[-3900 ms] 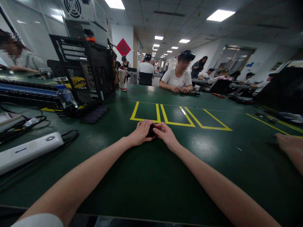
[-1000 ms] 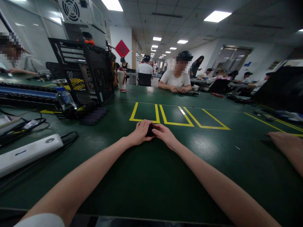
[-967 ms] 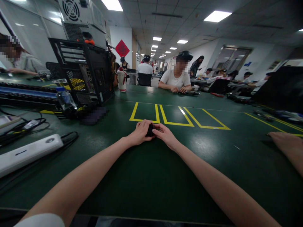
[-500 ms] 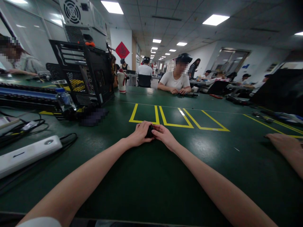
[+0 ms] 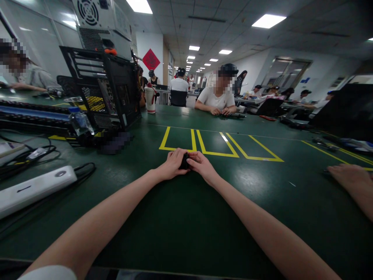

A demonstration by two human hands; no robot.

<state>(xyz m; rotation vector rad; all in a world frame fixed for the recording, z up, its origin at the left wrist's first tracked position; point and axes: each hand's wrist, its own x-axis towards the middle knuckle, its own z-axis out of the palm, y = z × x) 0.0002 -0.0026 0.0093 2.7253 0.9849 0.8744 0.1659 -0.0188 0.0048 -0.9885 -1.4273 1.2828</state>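
A small black object (image 5: 184, 161) is held between my two hands over the green table (image 5: 186, 217); most of it is covered, so its kind cannot be made out. My left hand (image 5: 173, 163) wraps it from the left, with the fingers curled over its far side. From the right, my right hand (image 5: 201, 163) pinches its edge between thumb and fingers. Both hands rest low at the table surface, just in front of the yellow tape outlines (image 5: 217, 154).
At left are an open black computer case (image 5: 116, 89), a plastic bottle (image 5: 80, 121) and a white power bank-like device (image 5: 37, 190) with cables. A paper cup (image 5: 150, 100) stands farther back. A co-worker (image 5: 218, 95) sits opposite; another person's hand (image 5: 349, 173) lies at right.
My hands keep almost the same grip on the black object. The camera view has shifted very slightly. At the right, the other person's hand has moved a little.
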